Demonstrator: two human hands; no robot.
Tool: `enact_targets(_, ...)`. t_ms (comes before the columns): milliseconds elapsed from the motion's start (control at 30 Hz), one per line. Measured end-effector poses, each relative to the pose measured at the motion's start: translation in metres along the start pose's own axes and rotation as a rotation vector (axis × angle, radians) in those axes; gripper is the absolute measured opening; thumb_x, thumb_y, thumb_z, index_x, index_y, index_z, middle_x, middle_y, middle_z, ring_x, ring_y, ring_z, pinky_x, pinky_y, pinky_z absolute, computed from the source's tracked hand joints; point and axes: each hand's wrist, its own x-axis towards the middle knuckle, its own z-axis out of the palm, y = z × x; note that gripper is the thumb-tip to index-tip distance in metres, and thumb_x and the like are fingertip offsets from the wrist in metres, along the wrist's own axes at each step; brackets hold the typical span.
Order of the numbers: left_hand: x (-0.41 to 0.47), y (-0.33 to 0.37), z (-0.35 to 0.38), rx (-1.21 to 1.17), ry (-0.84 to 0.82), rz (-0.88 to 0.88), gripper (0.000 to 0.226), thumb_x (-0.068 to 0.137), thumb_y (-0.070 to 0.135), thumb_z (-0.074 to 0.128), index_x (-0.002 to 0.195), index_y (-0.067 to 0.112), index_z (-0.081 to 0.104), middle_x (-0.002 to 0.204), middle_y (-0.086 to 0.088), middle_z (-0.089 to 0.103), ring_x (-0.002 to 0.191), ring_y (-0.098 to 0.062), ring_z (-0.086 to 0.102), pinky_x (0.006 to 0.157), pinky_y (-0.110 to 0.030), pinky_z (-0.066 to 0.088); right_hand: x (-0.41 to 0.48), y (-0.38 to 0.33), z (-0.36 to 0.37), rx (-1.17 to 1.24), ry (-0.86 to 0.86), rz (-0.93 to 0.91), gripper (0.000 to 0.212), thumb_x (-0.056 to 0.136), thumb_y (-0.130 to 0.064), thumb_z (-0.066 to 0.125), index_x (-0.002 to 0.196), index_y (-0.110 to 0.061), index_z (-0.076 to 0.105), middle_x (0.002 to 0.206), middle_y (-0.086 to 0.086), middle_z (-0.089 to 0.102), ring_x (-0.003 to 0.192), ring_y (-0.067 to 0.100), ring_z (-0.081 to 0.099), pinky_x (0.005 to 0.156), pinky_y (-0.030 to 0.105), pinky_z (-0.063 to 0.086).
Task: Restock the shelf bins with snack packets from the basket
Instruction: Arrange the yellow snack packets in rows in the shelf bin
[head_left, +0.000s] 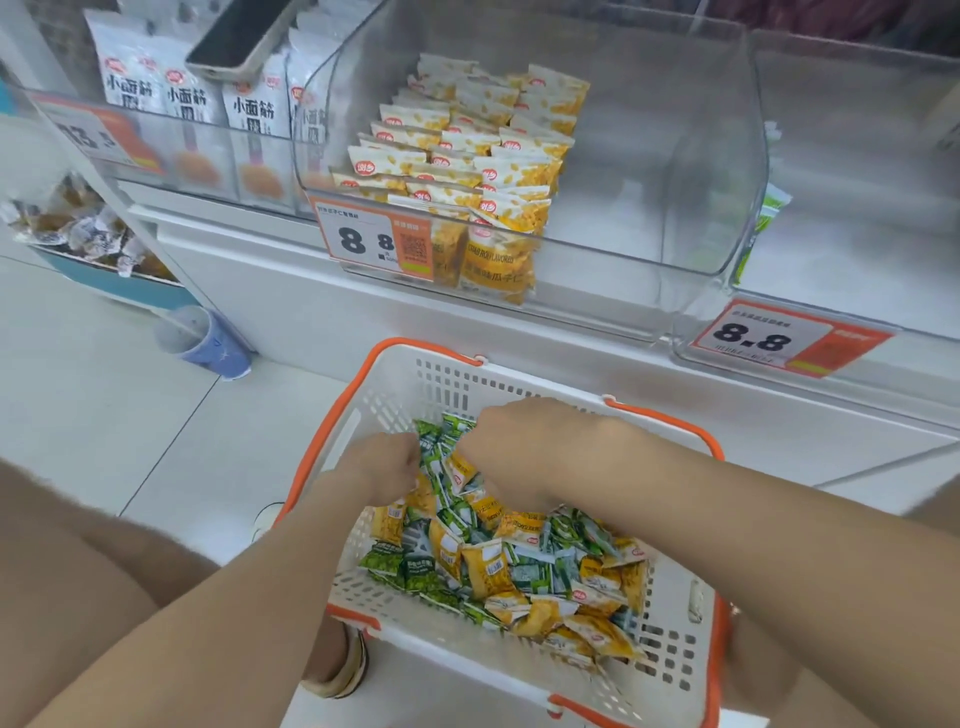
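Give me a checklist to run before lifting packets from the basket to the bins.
1. Basket stocked: ok, the basket holds mixed yellow and green snack packets.
2. Grip: ok, left hand and right hand curl into the pile.
3. One colour per handful: cannot tell, fingers buried.
4. Room in middle bin: ok, its right side is bare.
5. Room in right bin: ok, only a few green packs at its left wall.

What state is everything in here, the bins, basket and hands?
Basket: holds mixed packets, yellow and green.
Middle bin: part filled, yellow rows on its left.
Right bin: nearly empty.
Left bin: stocked, packs upright.
Left hand: grips packets.
Right hand: dug into packets, grip hidden.
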Motion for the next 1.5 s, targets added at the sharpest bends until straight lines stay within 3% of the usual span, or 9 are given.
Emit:
enact_targets(300,-0.058,0.074,-0.113,-0.810,-0.268,0.187,0.022,0.111,0.021,0.046,0.113,0.007,0.063,0.086,-0.015,0.065,0.068,-0.026,0.062,0.066,-0.038,0.059,-0.045,0.030,-0.021,0.190,0.224,-0.031,0.057,0.086,-0.004,0.070,0.130,-0.027,0.042,0.106,0.000,0.044,0.084,0.025,0.054,0.068,0.049,0.053)
enact_targets(467,-0.104,0.102,-0.180,-0.790,-0.248,0.282,0.027,0.108,0.011,0.043,0.103,-0.001,0.066,0.089,-0.021,0.066,0.066,-0.028,0.061,0.069,-0.040,0.058,-0.067,0.040,-0.045,0.422,0.527,-0.071,0.025,0.083,-0.027,0.075,0.106,-0.025,0.064,0.098,-0.005,0.067,0.092,0.018,0.059,0.081,0.037,0.049)
enact_targets(600,-0.132,0.117,-0.226,-0.889,-0.177,0.293,0.027,0.110,0.013,0.043,0.117,0.009,0.068,0.100,-0.015,0.079,0.095,-0.038,0.076,0.090,-0.048,0.062,-0.087,0.049,-0.071,0.606,0.780,0.153,0.014,0.087,-0.034,0.070,0.087,-0.019,0.072,0.072,-0.001,0.070,0.067,0.015,0.060,0.063,0.033,0.039)
enact_targets(733,-0.138,0.119,-0.262,-1.082,-0.121,0.411,0.025,0.101,0.011,0.051,0.117,-0.005,0.062,0.107,-0.020,0.073,0.105,-0.040,0.069,0.093,-0.048,0.060,-0.091,0.057,-0.081,0.932,0.897,0.348,0.025,0.087,-0.034,0.069,0.081,-0.011,0.070,0.067,0.010,0.064,0.057,0.018,0.051,0.053,0.033,0.038)
enact_targets(900,-0.136,0.122,-0.267,-0.900,0.076,0.562,0.029,0.092,-0.003,0.073,0.119,0.008,0.069,0.111,-0.013,0.078,0.103,-0.028,0.076,0.093,-0.038,0.061,-0.086,0.066,-0.086,1.408,0.954,0.325,0.013,0.094,-0.028,0.074,0.088,-0.016,0.075,0.060,-0.011,0.063,0.056,0.004,0.052,0.061,0.026,0.044)
enact_targets(1167,-0.113,0.129,-0.274,-0.957,0.220,0.578,0.036,0.090,0.001,0.077,0.123,0.007,0.064,0.110,-0.014,0.077,0.098,-0.032,0.077,0.089,-0.049,0.063,-0.066,0.076,-0.093,1.499,1.050,0.376,0.013,0.096,-0.025,0.074,0.104,-0.016,0.073,0.081,-0.005,0.072,0.060,0.000,0.057,0.060,0.018,0.046)
enact_targets(1300,-0.092,0.130,-0.280,-0.471,0.691,0.478,0.037,0.085,0.040,0.084,0.113,0.023,0.066,0.101,0.004,0.072,0.084,-0.015,0.072,0.081,-0.039,0.060,-0.050,0.097,-0.100,1.361,1.193,0.493,0.028,0.093,-0.024,0.076,0.118,-0.020,0.064,0.099,-0.002,0.072,0.083,0.010,0.066,0.077,0.029,0.055)
enact_targets(1367,-0.080,0.126,-0.279,-0.123,0.797,0.433,0.045,0.092,0.052,0.069,0.124,0.022,0.062,0.120,0.003,0.067,0.107,-0.018,0.065,0.091,-0.039,0.052,-0.038,0.118,-0.103,1.160,1.230,0.666,0.030,0.089,-0.025,0.077,0.115,-0.022,0.063,0.102,-0.001,0.071,0.099,0.021,0.066,0.087,0.041,0.056)
enact_targets(1500,-0.066,0.119,-0.274,0.183,0.607,0.326,0.057,0.105,0.055,0.035,0.152,0.022,0.039,0.169,-0.003,0.023,0.154,-0.027,0.022,0.119,-0.056,0.027,-0.009,0.159,-0.110,1.006,1.053,0.966,0.033,0.092,-0.012,0.062,0.125,-0.009,0.058,0.126,0.018,0.060,0.117,0.040,0.056,0.093,0.043,0.053)
